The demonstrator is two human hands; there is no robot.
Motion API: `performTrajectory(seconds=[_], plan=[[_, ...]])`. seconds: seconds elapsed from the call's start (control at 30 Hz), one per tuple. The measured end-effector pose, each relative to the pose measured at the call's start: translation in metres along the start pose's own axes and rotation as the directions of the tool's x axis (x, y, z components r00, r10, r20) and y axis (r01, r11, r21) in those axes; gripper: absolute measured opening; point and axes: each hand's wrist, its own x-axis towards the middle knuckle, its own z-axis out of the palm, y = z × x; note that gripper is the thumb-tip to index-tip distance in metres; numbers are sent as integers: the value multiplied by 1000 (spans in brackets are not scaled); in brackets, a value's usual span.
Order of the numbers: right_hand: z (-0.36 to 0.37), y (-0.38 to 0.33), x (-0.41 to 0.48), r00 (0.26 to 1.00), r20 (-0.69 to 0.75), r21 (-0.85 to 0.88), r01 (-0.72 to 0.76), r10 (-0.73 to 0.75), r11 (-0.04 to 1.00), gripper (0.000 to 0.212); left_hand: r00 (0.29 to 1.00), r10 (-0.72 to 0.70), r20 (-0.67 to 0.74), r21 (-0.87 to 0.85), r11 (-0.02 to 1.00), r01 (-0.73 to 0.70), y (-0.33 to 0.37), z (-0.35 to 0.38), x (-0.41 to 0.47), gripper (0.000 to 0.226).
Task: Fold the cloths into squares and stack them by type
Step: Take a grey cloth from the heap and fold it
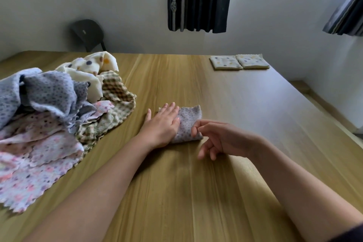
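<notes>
A small folded grey-lilac dotted cloth (188, 122) lies on the wooden table (245, 104) in front of me. My left hand (163, 124) lies flat on its left half, fingers straight. Just right of the cloth, my right hand (214, 139) hovers with loosely curled fingers; its fingertips are at the cloth's near right edge and hold nothing that I can see. A loose pile of unfolded cloths (51, 116) covers the table's left side: grey dotted, pink floral, green checked, cream with coloured dots. Two folded cream dotted squares (238, 62) lie side by side at the far right.
A dark chair (87, 34) stands behind the table's far left edge. Dark curtains (198, 0) hang on the back wall under a window. The table's right edge runs close to the wall.
</notes>
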Motion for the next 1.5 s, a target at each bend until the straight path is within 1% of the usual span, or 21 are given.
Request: performTrajectory(seconds=[0.1,0.17,0.33,0.47,0.6,0.67,0.7,0.73,0.77,0.8,0.83,0.87,0.9,0.93,1.0,1.07,1.17,1.23,1.3,1.4,1.5], plan=[[4,-1,9,994,108,-38,-16,20,999,11,999,24,24,4,1000,-24,-4,-2,1,51],[1,-2,12,994,112,-94,-8,18,996,11,999,29,26,24,999,-30,-5,-1,0,52],[-6,-1,8,999,49,-143,0,7,990,12,999,33,26,77,996,-35,-6,2,0,54],[-12,-3,5,999,34,-174,-12,18,985,25,999,34,21,108,993,-36,-6,3,0,55],[-29,-3,-9,997,-71,-167,-51,39,985,22,999,41,-2,145,989,-40,-5,5,-2,56],[-31,-5,-14,988,-152,-234,-47,11,971,21,999,45,-14,151,988,-43,-5,5,-3,56],[-31,-4,-13,972,-232,-293,-27,-44,956,22,999,47,-18,153,987,-44,-5,6,-3,56],[-29,-3,-10,930,-340,-379,2,-141,925,23,999,49,-23,156,987,-45,-6,6,-3,56],[-25,-1,-6,850,-446,-495,27,-281,868,22,998,51,-27,160,986,-46,-5,6,-3,57],[-21,2,1,738,-505,-633,37,-448,773,22,998,53,-32,162,986,-47,-5,6,-3,57],[-16,7,9,647,-484,-759,25,-589,651,22,998,54,-36,162,986,-48,-5,6,-3,57],[-11,12,16,622,-404,-855,4,-671,519,27,998,56,-41,161,986,-49,-5,6,-3,57],[-8,17,21,667,-308,-916,-14,-679,402,35,997,60,-46,161,986,-52,-5,7,-3,57],[-7,22,25,749,-234,-950,-39,-620,311,43,997,62,-51,160,986,-53,-5,7,-3,58],[-9,27,27,876,-186,-975,-108,-444,196,50,996,64,-56,154,987,-55,-7,8,-3,58],[-15,27,23,915,-210,-977,-181,-345,115,51,996,69,-50,150,987,-61,-8,8,-3,60],[-22,22,16,895,-258,-963,-267,-364,26,51,995,78,-61,147,987,-68,-10,7,-3,61],[-22,21,14,857,-253,-965,-257,-449,54,50,991,90,-98,136,988,-76,-11,7,-3,62],[-18,22,16,823,-191,-982,-154,-535,114,51,982,106,-153,130,988,-86,-13,7,-2,64],[-13,28,23,865,-78,-976,35,-495,215,50,963,105,-249,132,988,-73,-16,3,-2,65],[-17,32,24,870,-125,-962,11,-478,272,47,909,59,-414,103,995,-17,-22,0,-2,61]])
